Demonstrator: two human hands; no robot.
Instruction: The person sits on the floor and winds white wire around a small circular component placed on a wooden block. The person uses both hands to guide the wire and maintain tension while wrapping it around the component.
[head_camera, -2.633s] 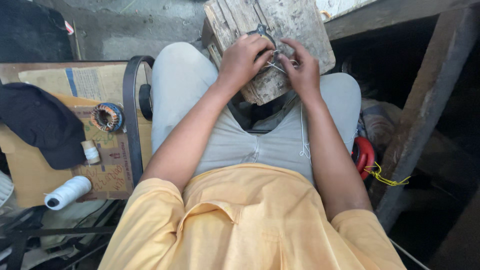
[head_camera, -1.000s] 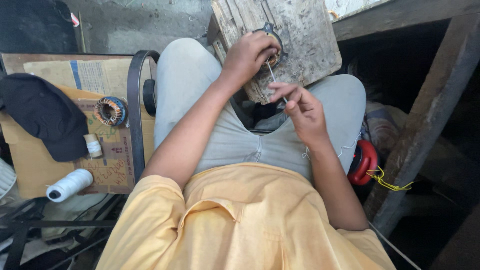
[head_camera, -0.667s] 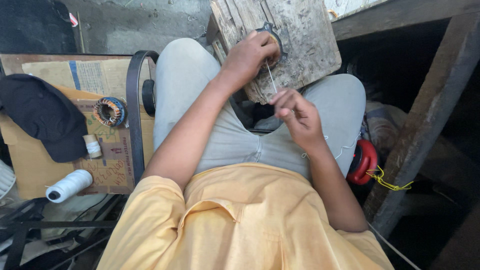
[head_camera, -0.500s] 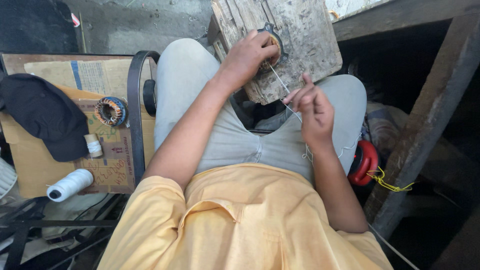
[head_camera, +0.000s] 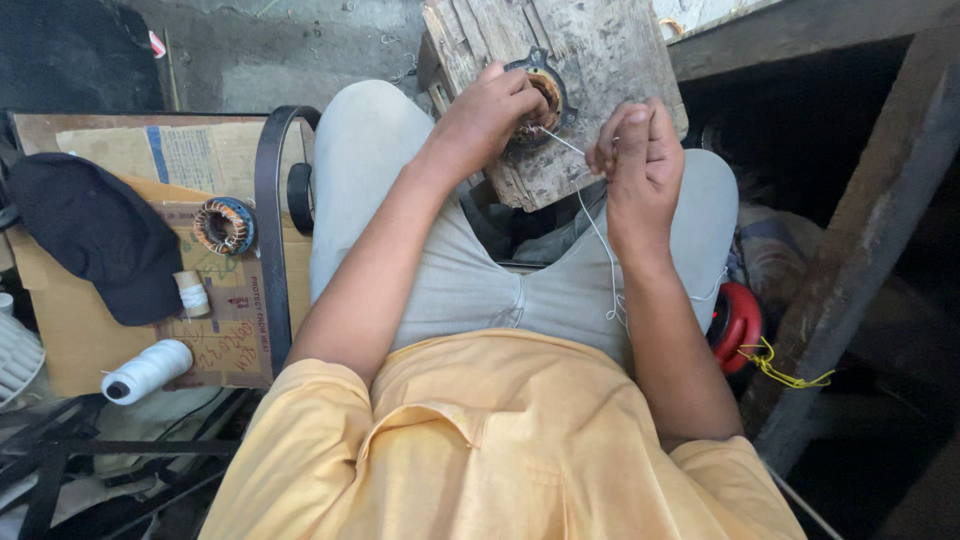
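Two bare hands worked over a weathered wooden block (head_camera: 590, 60) that rested across the seated person's knees. The left hand (head_camera: 490, 120) lay curled on a round motor stator (head_camera: 545, 95) with copper windings, which sat on the block; its fingers pressed against the stator's near edge and covered part of the ring. The right hand (head_camera: 640, 160) was raised just to the right of the stator, apart from it, with its fingers pinched tightly together on a thin white thread (head_camera: 598, 225). That thread ran taut from the stator to the pinched fingertips, then hung slack down along the wrist and over the grey trousers.

On the person's left, a flattened cardboard sheet (head_camera: 60, 330) carried a second wound stator (head_camera: 224, 226) with a blue rim, a small spool of pale thread (head_camera: 191, 294) just below it, and a large white thread cone (head_camera: 148, 371) lying on its side near the lower edge. A black cap (head_camera: 95, 235) lay on the same sheet, beside the second stator. A black curved band (head_camera: 268, 230) stood between the cardboard and the left thigh. By the right thigh sat a red round object (head_camera: 738, 322) with a yellow cord (head_camera: 785, 372) trailing from it.
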